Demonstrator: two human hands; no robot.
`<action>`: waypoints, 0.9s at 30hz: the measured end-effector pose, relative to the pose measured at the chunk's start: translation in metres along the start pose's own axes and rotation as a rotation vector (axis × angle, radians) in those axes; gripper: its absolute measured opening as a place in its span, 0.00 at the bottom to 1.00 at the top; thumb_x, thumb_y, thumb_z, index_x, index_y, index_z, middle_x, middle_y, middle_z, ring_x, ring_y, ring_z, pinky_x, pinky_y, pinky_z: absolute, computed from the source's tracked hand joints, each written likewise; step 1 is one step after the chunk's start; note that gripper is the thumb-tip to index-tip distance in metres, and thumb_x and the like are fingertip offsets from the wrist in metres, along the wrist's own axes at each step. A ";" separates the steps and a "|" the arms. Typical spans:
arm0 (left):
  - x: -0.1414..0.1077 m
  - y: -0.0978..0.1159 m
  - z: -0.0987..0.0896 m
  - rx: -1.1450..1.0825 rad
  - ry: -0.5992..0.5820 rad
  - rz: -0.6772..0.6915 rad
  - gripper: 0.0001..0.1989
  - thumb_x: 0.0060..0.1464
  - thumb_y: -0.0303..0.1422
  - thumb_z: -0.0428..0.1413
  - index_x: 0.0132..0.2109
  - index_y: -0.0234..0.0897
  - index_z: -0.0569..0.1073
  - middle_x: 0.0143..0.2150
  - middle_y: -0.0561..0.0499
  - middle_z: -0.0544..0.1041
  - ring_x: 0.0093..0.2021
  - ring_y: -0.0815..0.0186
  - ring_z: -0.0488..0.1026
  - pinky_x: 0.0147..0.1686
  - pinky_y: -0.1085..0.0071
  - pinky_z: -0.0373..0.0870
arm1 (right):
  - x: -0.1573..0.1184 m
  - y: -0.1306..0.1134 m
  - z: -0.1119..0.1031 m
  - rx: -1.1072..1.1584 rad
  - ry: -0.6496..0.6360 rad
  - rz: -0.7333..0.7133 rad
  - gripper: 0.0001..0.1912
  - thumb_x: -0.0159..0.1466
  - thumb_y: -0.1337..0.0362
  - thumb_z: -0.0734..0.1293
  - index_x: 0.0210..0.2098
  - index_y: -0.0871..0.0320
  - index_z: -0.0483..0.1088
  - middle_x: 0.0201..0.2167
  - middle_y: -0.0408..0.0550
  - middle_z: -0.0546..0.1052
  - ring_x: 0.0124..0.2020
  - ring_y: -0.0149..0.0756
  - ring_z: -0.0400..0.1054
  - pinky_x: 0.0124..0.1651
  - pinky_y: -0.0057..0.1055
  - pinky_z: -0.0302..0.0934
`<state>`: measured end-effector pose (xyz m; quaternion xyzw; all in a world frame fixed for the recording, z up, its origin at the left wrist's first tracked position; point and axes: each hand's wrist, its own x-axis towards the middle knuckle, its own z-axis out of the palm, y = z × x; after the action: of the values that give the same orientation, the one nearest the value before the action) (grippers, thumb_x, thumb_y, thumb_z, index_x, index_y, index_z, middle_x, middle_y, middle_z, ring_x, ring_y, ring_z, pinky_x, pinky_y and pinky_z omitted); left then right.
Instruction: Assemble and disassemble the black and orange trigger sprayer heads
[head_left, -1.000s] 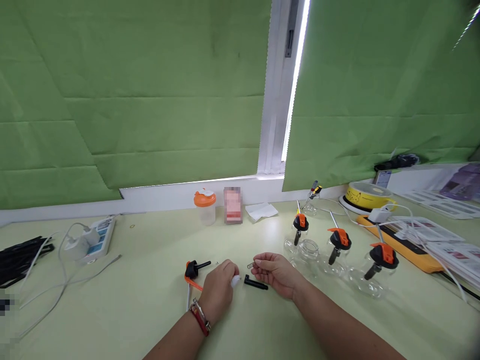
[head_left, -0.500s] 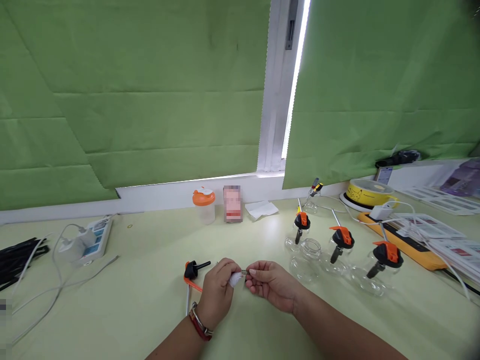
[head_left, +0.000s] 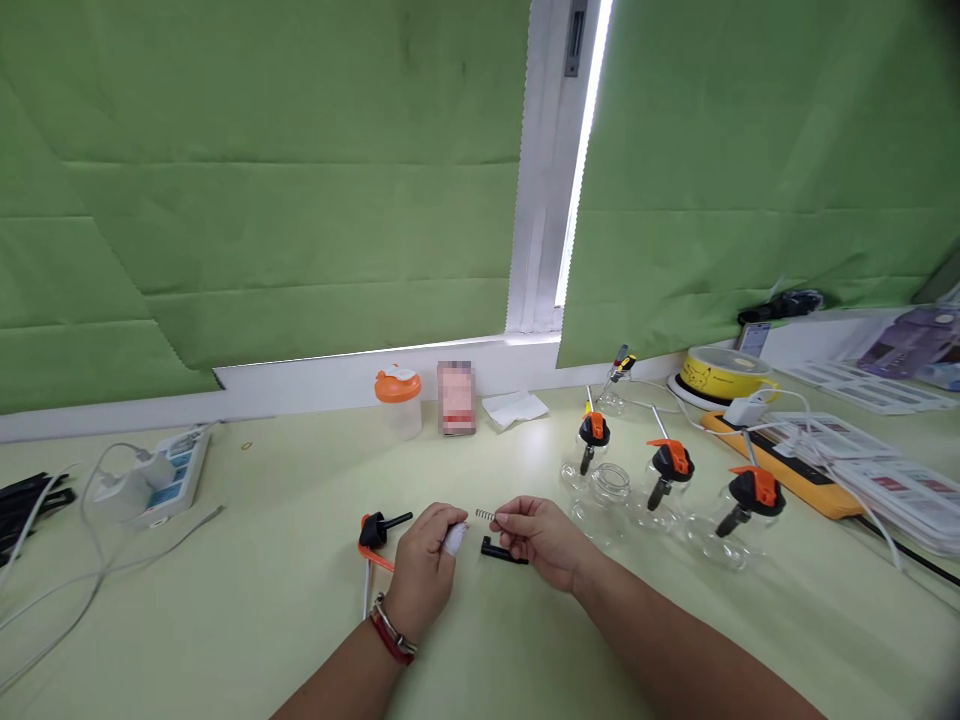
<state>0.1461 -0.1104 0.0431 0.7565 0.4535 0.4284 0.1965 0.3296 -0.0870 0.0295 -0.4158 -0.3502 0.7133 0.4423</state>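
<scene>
My right hand [head_left: 541, 540] pinches a small metal coil spring [head_left: 484, 515], which points left out of the fingertips. My left hand [head_left: 429, 560] is closed on a crumpled white tissue [head_left: 454, 539], a short gap away from the spring. On the table under my right fingers lies a black plastic piece [head_left: 501, 551] with a hooked end; its right part is hidden by the hand. Left of my left hand rests a black pump head [head_left: 373, 530] with an orange lever [head_left: 375, 558] and a pale tube [head_left: 367, 590], partly covered by the hand.
Clear glass bottles with black-and-orange tops [head_left: 670, 463] stand at the right beside an open glass jar [head_left: 611, 483]. An orange-lidded cup [head_left: 398, 400], a pink box [head_left: 457, 398] and a paper sheet [head_left: 515, 409] line the back. A power strip [head_left: 184, 470] with cables lies left.
My hands have come apart, and the spring now sticks out free from my right fingers. More of the black piece shows on the table. The view has shifted slightly.
</scene>
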 end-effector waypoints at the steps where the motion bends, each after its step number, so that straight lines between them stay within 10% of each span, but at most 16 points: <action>1: 0.000 0.000 0.000 0.002 0.006 0.000 0.10 0.56 0.25 0.45 0.39 0.38 0.70 0.37 0.47 0.73 0.38 0.65 0.70 0.38 0.69 0.67 | 0.003 0.000 -0.004 -0.062 0.046 -0.026 0.14 0.45 0.64 0.74 0.26 0.63 0.67 0.24 0.46 0.74 0.20 0.25 0.64 0.19 0.21 0.51; 15: -0.002 -0.003 -0.004 0.120 0.022 -0.007 0.11 0.53 0.23 0.45 0.38 0.37 0.70 0.36 0.48 0.73 0.38 0.65 0.70 0.38 0.70 0.67 | 0.014 -0.005 -0.023 -1.017 0.150 -0.348 0.04 0.49 0.68 0.64 0.24 0.60 0.71 0.27 0.46 0.75 0.29 0.31 0.67 0.33 0.26 0.60; 22: -0.004 0.006 0.014 0.328 -0.315 0.140 0.23 0.47 0.17 0.45 0.46 0.40 0.72 0.51 0.47 0.71 0.49 0.60 0.66 0.47 0.65 0.65 | 0.017 -0.005 -0.029 -1.072 0.060 -0.427 0.04 0.50 0.69 0.64 0.23 0.59 0.71 0.26 0.44 0.74 0.28 0.30 0.67 0.32 0.25 0.60; 27: 0.002 0.006 0.028 0.353 -0.397 0.061 0.17 0.51 0.20 0.45 0.40 0.39 0.74 0.40 0.48 0.74 0.43 0.62 0.68 0.42 0.67 0.67 | 0.019 -0.006 -0.035 -1.057 0.004 -0.417 0.05 0.49 0.70 0.64 0.24 0.59 0.71 0.26 0.43 0.73 0.28 0.30 0.66 0.30 0.24 0.60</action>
<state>0.1728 -0.1094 0.0327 0.8617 0.4506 0.1916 0.1335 0.3577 -0.0624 0.0148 -0.5042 -0.7335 0.3377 0.3062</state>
